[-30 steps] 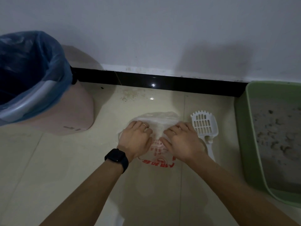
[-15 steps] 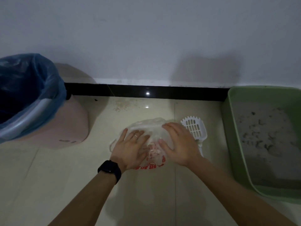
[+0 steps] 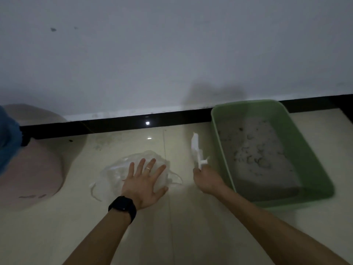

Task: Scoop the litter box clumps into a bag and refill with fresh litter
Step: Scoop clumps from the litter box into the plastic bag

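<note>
A thin clear plastic bag (image 3: 116,169) lies flat on the tiled floor in the middle. My left hand (image 3: 145,182), fingers spread, presses down on it. To the right, my right hand (image 3: 207,177) grips the handle of a white slotted scoop (image 3: 196,150), which stands on edge just above the floor beside the litter box. The green litter box (image 3: 309,165) sits on the right, holding grey litter (image 3: 256,150) with several darker clumps on its surface.
A pink bin (image 3: 30,175) with a blue liner (image 3: 8,138) stands at the left. A black skirting (image 3: 114,125) runs along the white wall behind. Bare floor tiles stretch toward me.
My right hand left the bag and picked up the scoop, lifting it onto its edge. My left hand flattened onto the bag. The view swung right, showing the whole litter box.
</note>
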The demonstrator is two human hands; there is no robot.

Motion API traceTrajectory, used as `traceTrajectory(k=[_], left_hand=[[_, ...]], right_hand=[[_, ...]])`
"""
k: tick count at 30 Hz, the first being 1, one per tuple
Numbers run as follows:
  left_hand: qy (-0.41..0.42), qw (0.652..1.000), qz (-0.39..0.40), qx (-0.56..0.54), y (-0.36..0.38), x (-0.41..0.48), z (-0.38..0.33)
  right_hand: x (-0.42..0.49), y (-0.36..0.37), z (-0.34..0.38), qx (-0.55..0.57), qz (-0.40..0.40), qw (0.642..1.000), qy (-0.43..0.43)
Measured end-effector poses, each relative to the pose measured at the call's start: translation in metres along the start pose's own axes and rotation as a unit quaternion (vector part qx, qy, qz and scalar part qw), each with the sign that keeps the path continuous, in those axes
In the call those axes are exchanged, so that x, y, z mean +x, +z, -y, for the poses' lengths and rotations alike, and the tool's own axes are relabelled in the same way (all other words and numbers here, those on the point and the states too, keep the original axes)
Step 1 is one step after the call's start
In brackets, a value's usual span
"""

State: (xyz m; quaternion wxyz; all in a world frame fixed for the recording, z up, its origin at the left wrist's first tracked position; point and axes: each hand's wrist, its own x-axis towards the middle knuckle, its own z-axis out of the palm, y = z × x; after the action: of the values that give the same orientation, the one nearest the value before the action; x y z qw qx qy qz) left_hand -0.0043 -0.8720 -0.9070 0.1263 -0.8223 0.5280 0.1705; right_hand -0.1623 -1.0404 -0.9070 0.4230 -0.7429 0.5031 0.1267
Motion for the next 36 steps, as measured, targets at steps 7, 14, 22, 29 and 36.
traceTrajectory(k=[7,14,22,29,36], left_hand=[[-0.008,0.991,-0.064,-0.115,-0.062,0.043,-0.079],[0.058,0.985,-0.045,-0.156,-0.069,0.07,-0.193],[0.042,0.992,-0.084,-0.089,-0.037,0.076,-0.208],[0.054,0.991,-0.099,-0.073,-0.034,0.079,-0.205],[0.049,0.991,-0.107,-0.059,-0.029,0.082,-0.207]], right_hand=[[-0.047,-0.112,-0.051,0.266,-0.052,0.962,-0.024],[-0.033,-0.172,-0.168,-0.058,-0.228,0.968,0.094],[-0.008,-0.207,-0.172,-0.287,-0.289,0.913,0.031],[0.023,-0.236,-0.163,-0.304,-0.238,0.921,0.052],[0.057,-0.201,-0.162,-0.255,-0.15,0.955,0.001]])
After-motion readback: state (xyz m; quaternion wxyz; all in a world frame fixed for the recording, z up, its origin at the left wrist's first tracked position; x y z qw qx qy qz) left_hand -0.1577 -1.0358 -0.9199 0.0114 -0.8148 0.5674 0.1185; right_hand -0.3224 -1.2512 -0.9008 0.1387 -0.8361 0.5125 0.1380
